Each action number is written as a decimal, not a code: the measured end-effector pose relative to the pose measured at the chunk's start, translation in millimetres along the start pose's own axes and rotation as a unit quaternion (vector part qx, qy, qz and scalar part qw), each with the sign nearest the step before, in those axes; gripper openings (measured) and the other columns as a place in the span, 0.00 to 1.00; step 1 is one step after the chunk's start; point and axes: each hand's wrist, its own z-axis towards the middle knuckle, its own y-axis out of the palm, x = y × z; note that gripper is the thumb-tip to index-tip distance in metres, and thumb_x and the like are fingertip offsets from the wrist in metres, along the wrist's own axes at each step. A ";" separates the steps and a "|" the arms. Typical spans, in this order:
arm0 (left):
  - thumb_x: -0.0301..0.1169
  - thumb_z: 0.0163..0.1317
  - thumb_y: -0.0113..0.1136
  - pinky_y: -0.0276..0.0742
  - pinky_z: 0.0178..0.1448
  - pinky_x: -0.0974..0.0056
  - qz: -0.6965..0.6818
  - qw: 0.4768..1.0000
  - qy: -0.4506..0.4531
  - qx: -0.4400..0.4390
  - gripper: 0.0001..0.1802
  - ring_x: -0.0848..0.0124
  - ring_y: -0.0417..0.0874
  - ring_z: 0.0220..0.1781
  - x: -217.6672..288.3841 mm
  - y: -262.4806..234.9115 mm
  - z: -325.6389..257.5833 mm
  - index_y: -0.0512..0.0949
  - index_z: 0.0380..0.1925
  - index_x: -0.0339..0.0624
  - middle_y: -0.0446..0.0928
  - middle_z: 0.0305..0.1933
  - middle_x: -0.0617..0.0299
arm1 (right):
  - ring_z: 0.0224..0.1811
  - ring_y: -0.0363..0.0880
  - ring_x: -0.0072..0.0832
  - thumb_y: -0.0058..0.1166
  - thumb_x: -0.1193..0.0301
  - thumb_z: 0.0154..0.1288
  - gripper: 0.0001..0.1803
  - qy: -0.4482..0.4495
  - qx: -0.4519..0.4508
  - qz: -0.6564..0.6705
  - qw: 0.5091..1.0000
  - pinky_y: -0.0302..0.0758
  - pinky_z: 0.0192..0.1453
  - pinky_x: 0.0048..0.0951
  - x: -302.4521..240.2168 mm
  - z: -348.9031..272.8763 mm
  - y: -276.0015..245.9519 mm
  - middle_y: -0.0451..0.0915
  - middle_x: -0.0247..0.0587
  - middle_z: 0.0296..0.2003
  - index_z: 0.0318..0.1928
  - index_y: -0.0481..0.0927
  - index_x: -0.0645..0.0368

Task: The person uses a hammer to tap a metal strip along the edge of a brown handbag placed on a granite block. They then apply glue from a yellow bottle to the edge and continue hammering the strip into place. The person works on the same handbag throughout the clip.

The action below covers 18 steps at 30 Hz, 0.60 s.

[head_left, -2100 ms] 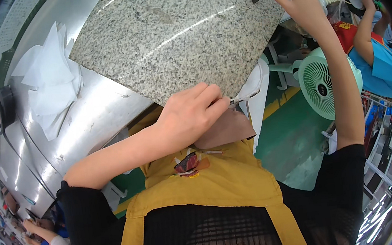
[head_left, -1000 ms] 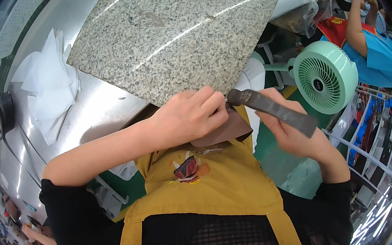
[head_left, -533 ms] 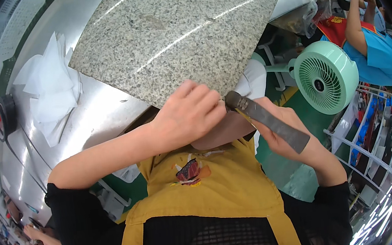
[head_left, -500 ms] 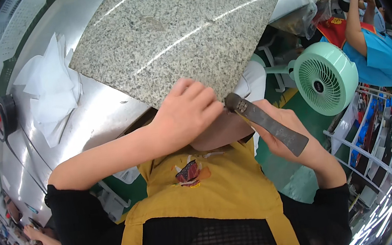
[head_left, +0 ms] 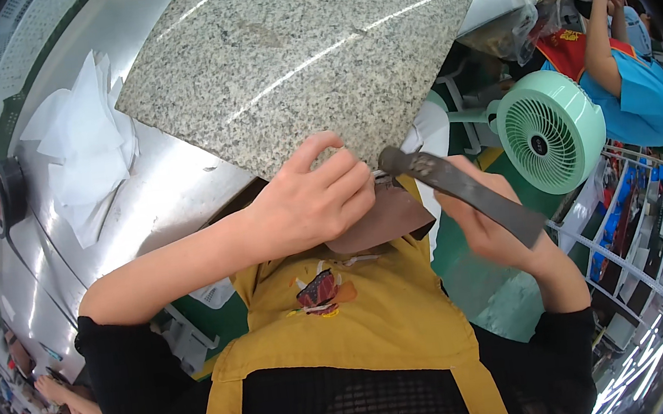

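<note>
1. My left hand [head_left: 311,205] is curled shut, fingers pinching the top edge of a brown leather piece [head_left: 382,217], right at the near corner of the granite slab [head_left: 290,56].
2. The leather piece hangs off that corner, over my yellow apron [head_left: 360,318]; most of it is hidden under my left hand.
3. My right hand [head_left: 485,226] is closed around a dark flat blade tool [head_left: 461,192], held in a fist, handle end sticking out toward the lower right.
4. The tool's tip meets the leather's top edge, just beside my left fingertips [head_left: 357,179]. Probably touching, but the contact point is too small to confirm.
5. The granite slab lies on the steel worktop [head_left: 167,201], its near corner overhanging the worktop's near edge.
6. White paper sheets [head_left: 87,145] are piled at the slab's left edge; a black tape roll [head_left: 7,191] sits further left on the worktop.
7. A mint-green fan [head_left: 547,129] stands to the right, off the worktop. Another person in a blue top [head_left: 634,95] is behind it.
</note>
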 end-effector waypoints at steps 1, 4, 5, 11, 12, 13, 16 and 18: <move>0.26 0.47 0.58 0.69 0.56 0.56 0.005 1.000 -0.003 0.001 0.13 0.70 0.74 0.39 0.7 -0.2 -0.8 0.77 0.36 0.40 0.70 0.32 0.64 | 0.38 0.79 0.48 0.52 0.79 0.58 0.20 -0.029 0.019 -0.017 0.999 0.76 0.37 0.38 -1.1 -0.2 0.5 0.76 0.49 0.40 0.53 0.70 0.61; 0.25 0.47 0.58 0.68 0.57 0.54 -0.033 0.999 -0.043 0.001 0.13 0.69 0.74 0.39 -0.6 -2.4 -0.2 0.78 0.36 0.42 0.70 0.32 0.65 | 0.37 0.78 0.49 0.53 0.77 0.56 0.21 -0.061 0.020 -0.068 0.996 0.75 0.36 0.40 3.2 -3.2 8.6 0.75 0.49 0.37 0.52 0.68 0.61; 0.25 0.46 0.59 0.68 0.57 0.54 -0.080 0.993 -0.083 -0.002 0.13 0.69 0.74 0.39 -2.0 -3.5 -0.9 0.78 0.36 0.42 0.70 0.32 0.65 | 0.37 0.78 0.49 0.54 0.77 0.56 0.22 -0.037 -0.024 -0.085 0.995 0.75 0.35 0.41 10.7 -3.8 15.4 0.75 0.49 0.36 0.52 0.67 0.61; 0.25 0.44 0.59 0.67 0.61 0.50 -0.067 0.995 -0.072 0.004 0.14 0.69 0.74 0.40 -3.0 -6.1 -5.7 0.79 0.35 0.44 0.70 0.31 0.66 | 0.36 0.79 0.46 0.54 0.78 0.55 0.23 -0.050 0.000 -0.073 0.996 0.75 0.33 0.37 9.3 0.8 12.0 0.76 0.46 0.36 0.53 0.68 0.61; 0.25 0.44 0.59 0.67 0.61 0.50 -0.034 0.998 -0.049 0.005 0.14 0.70 0.74 0.40 -0.5 -4.8 -6.3 0.79 0.35 0.44 0.69 0.31 0.66 | 0.36 0.79 0.46 0.54 0.78 0.55 0.23 -0.056 0.005 -0.074 0.996 0.76 0.33 0.36 10.4 0.0 12.7 0.76 0.46 0.36 0.53 0.68 0.61; 0.25 0.44 0.59 0.67 0.61 0.50 -0.024 0.999 -0.046 0.005 0.14 0.70 0.74 0.40 0.5 -4.4 -6.5 0.79 0.35 0.43 0.70 0.31 0.66 | 0.36 0.79 0.46 0.54 0.78 0.55 0.22 -0.065 0.023 -0.074 0.995 0.76 0.34 0.36 7.3 -1.2 12.7 0.76 0.46 0.37 0.53 0.69 0.61; 0.25 0.44 0.59 0.67 0.62 0.50 -0.008 0.999 -0.035 0.007 0.15 0.70 0.74 0.40 0.7 -5.8 -6.1 0.78 0.36 0.42 0.70 0.32 0.66 | 0.38 0.80 0.45 0.53 0.79 0.57 0.21 -0.057 0.023 -0.067 0.996 0.77 0.36 0.35 -2.2 -3.0 10.4 0.77 0.46 0.41 0.53 0.70 0.61; 0.26 0.44 0.59 0.67 0.61 0.50 -0.013 0.999 -0.034 0.012 0.15 0.70 0.74 0.40 0.4 -3.8 -7.1 0.78 0.36 0.41 0.71 0.32 0.66 | 0.39 0.80 0.45 0.53 0.79 0.57 0.20 -0.009 -0.059 -0.057 0.997 0.78 0.38 0.34 3.4 -0.8 9.6 0.77 0.47 0.43 0.53 0.72 0.61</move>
